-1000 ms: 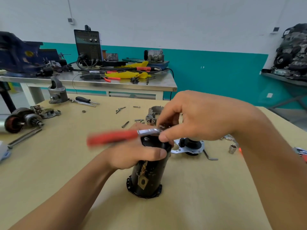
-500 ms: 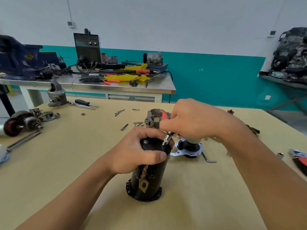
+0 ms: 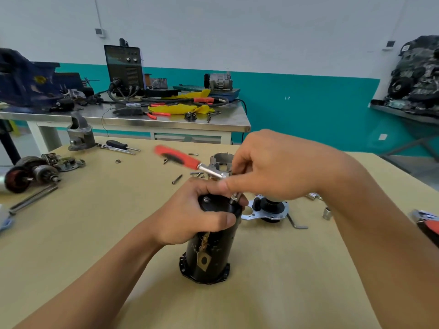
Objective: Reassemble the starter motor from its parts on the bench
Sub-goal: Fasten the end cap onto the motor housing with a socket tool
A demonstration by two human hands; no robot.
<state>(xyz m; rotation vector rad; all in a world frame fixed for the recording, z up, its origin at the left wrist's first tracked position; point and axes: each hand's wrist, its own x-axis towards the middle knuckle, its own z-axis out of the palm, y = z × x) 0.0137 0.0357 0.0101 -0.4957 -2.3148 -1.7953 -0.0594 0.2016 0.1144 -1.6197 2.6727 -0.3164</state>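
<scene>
Black housing (image 3: 209,252) stands upright in the middle of the worktop (image 3: 95,233), flanged end down, w/ a braided lead and brass tag hanging on its near side. L hand (image 3: 190,214) is wrapped round the top of the housing, thumb across the near side, fingers curled over the rim. R hand (image 3: 278,167) is just above it, fingers curled round the head of a ratchet (image 3: 180,157). The ratchet's red handle points away to the left, blurred; its drive end comes down onto the housing's top at the right rim. What it sits on can't be made out.

Just right of the housing lies a silver plate (image 3: 247,216) w/ a black part on it, then a hex key (image 3: 295,223) and a small socket (image 3: 327,213) nearer the right edge. A bolt (image 3: 177,179) lies just behind the L hand. At the left edge lies an armature (image 3: 28,173). Near the far left corner are a grey nose casting (image 3: 80,136) and a screwdriver (image 3: 118,144). Beyond the far edge is a steel table (image 3: 142,122) w/ a welder (image 3: 123,67).
</scene>
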